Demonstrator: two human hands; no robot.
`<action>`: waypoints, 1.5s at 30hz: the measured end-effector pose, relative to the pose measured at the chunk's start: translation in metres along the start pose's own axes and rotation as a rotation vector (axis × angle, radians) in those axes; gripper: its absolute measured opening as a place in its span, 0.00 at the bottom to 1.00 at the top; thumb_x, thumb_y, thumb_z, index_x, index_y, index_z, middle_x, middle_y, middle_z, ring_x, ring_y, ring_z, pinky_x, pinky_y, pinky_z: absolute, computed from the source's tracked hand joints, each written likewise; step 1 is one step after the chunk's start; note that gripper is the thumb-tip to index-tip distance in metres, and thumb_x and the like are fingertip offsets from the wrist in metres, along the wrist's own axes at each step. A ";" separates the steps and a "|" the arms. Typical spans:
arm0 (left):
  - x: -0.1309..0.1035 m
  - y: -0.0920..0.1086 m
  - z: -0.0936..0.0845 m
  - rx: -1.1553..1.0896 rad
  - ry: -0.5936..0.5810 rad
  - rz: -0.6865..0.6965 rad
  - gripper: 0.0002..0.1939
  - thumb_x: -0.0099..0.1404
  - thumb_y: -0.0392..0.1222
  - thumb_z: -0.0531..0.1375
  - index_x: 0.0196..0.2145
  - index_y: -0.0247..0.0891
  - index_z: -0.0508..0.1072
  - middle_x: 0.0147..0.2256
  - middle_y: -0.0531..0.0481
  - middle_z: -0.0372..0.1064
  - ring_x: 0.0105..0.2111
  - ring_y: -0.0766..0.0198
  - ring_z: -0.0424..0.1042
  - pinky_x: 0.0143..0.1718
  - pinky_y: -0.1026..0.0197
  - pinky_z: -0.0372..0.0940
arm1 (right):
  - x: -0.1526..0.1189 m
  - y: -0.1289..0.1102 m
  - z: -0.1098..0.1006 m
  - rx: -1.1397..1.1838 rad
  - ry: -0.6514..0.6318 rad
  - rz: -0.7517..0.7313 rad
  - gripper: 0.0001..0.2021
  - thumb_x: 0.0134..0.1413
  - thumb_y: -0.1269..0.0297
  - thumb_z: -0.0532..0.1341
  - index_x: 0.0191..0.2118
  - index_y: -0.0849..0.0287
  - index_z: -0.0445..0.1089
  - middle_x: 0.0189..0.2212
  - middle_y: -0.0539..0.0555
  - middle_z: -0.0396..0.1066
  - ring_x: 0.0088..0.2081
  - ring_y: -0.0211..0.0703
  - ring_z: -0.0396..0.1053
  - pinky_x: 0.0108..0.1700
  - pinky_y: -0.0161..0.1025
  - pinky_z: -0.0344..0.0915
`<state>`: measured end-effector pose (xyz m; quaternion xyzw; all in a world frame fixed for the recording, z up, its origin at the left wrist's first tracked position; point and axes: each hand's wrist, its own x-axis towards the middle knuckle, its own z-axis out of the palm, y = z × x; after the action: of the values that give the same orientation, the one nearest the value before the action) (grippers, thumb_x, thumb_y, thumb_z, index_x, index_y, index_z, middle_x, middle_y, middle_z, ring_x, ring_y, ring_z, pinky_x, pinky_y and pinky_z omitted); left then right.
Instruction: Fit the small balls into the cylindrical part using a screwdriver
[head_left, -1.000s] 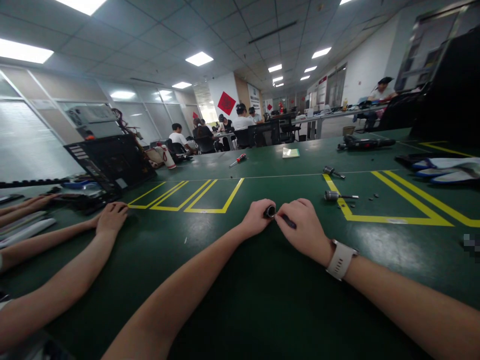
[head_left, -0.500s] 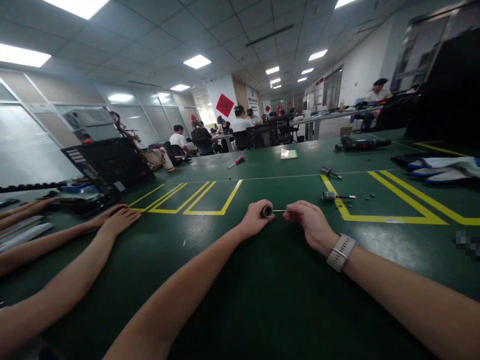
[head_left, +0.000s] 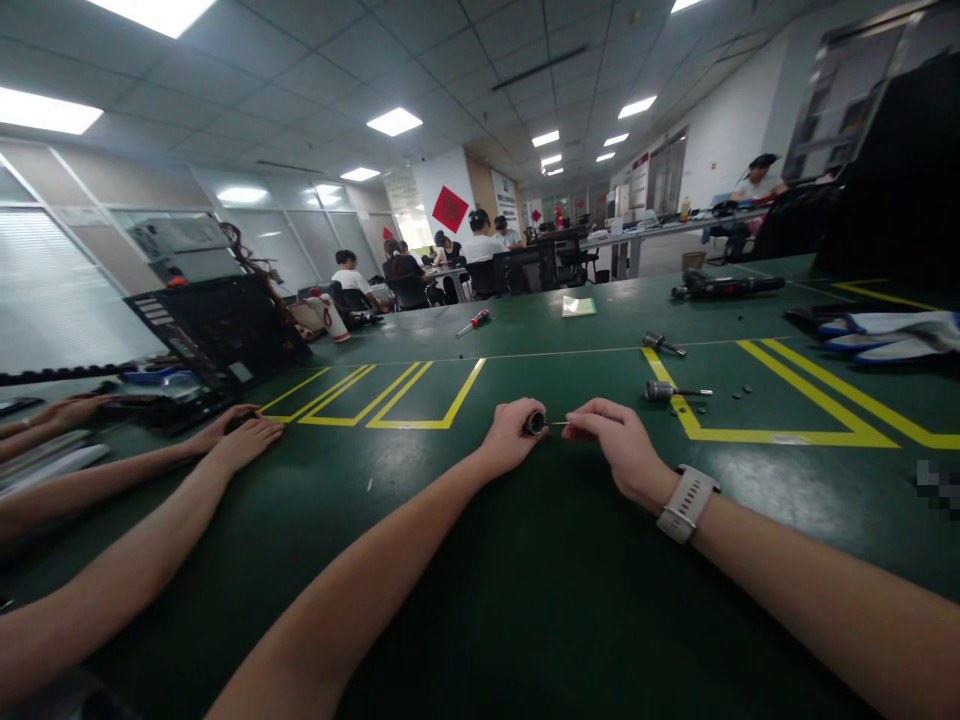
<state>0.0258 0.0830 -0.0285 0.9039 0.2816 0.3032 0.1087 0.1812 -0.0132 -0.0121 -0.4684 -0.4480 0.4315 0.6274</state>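
My left hand (head_left: 510, 436) is closed around a dark, round cylindrical part (head_left: 534, 424) whose hollow-looking end faces me. Just to its right, my right hand (head_left: 609, 440) pinches a thin metal rod (head_left: 557, 424) that points left at the cylinder. Whether the rod's tip touches the part I cannot tell. Right of my hands lie two dark metal cylinders with shafts: the nearer one (head_left: 677, 391) crosses a yellow tape line, and the farther one (head_left: 663, 345) is behind it. Several small dark pieces (head_left: 737, 394) are scattered beside the nearer cylinder.
Yellow tape (head_left: 787, 438) marks boxes on the green table (head_left: 442, 500). Farther back are a red-handled screwdriver (head_left: 475, 322), a pale card (head_left: 578, 307) and a dark power tool (head_left: 727, 285). Gloves (head_left: 885, 335) lie right. Another person's hands (head_left: 244, 440) rest at left.
My right hand has shifted slightly left, toward my left hand, and less of the rod shows between them. The other person's hands at left have moved a little.
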 end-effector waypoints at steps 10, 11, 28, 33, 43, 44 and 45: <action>0.002 -0.002 0.003 -0.261 0.022 0.017 0.08 0.55 0.41 0.59 0.31 0.36 0.64 0.28 0.54 0.62 0.28 0.67 0.61 0.32 0.65 0.58 | 0.007 0.007 -0.004 0.180 0.034 0.157 0.05 0.40 0.64 0.62 0.21 0.58 0.66 0.21 0.53 0.71 0.26 0.40 0.67 0.33 0.42 0.63; 0.002 -0.002 0.003 -0.249 0.023 0.011 0.07 0.55 0.40 0.59 0.30 0.36 0.65 0.28 0.54 0.62 0.28 0.67 0.61 0.32 0.64 0.58 | 0.006 0.007 -0.004 0.170 0.037 0.136 0.06 0.40 0.64 0.62 0.21 0.58 0.66 0.21 0.52 0.71 0.26 0.40 0.67 0.33 0.41 0.62; -0.001 0.001 0.000 -0.028 -0.003 0.040 0.04 0.56 0.38 0.58 0.31 0.36 0.67 0.31 0.51 0.66 0.33 0.64 0.65 0.37 0.61 0.58 | 0.006 0.002 -0.007 0.164 -0.024 0.170 0.06 0.41 0.65 0.63 0.21 0.59 0.67 0.20 0.51 0.70 0.25 0.40 0.67 0.34 0.41 0.62; 0.001 -0.002 0.001 -0.233 -0.004 -0.002 0.06 0.55 0.40 0.59 0.30 0.36 0.65 0.29 0.52 0.63 0.30 0.66 0.63 0.33 0.63 0.59 | 0.008 0.003 -0.006 0.266 0.004 0.271 0.04 0.41 0.67 0.62 0.22 0.59 0.67 0.21 0.53 0.71 0.25 0.39 0.67 0.33 0.40 0.62; 0.001 -0.003 0.003 -0.080 0.038 0.011 0.04 0.55 0.36 0.58 0.30 0.36 0.67 0.29 0.53 0.64 0.30 0.66 0.63 0.34 0.63 0.59 | -0.002 -0.005 0.003 0.174 0.037 0.115 0.06 0.40 0.68 0.64 0.19 0.58 0.67 0.18 0.48 0.69 0.25 0.37 0.65 0.32 0.38 0.58; 0.000 -0.002 0.002 -0.039 0.041 0.017 0.03 0.55 0.35 0.58 0.30 0.36 0.67 0.29 0.53 0.65 0.30 0.66 0.64 0.35 0.63 0.58 | -0.003 -0.006 0.005 0.158 0.034 0.097 0.06 0.39 0.68 0.65 0.19 0.58 0.67 0.18 0.48 0.69 0.25 0.37 0.65 0.33 0.38 0.58; 0.000 -0.001 0.002 -0.001 0.042 0.019 0.03 0.55 0.35 0.58 0.30 0.36 0.67 0.28 0.52 0.65 0.30 0.65 0.64 0.35 0.62 0.58 | -0.004 -0.007 0.006 0.147 0.029 0.087 0.06 0.39 0.68 0.65 0.19 0.58 0.67 0.18 0.48 0.69 0.25 0.37 0.65 0.33 0.38 0.58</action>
<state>0.0263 0.0842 -0.0305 0.8999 0.2750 0.3233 0.1003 0.1758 -0.0175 -0.0048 -0.4464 -0.3853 0.4829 0.6474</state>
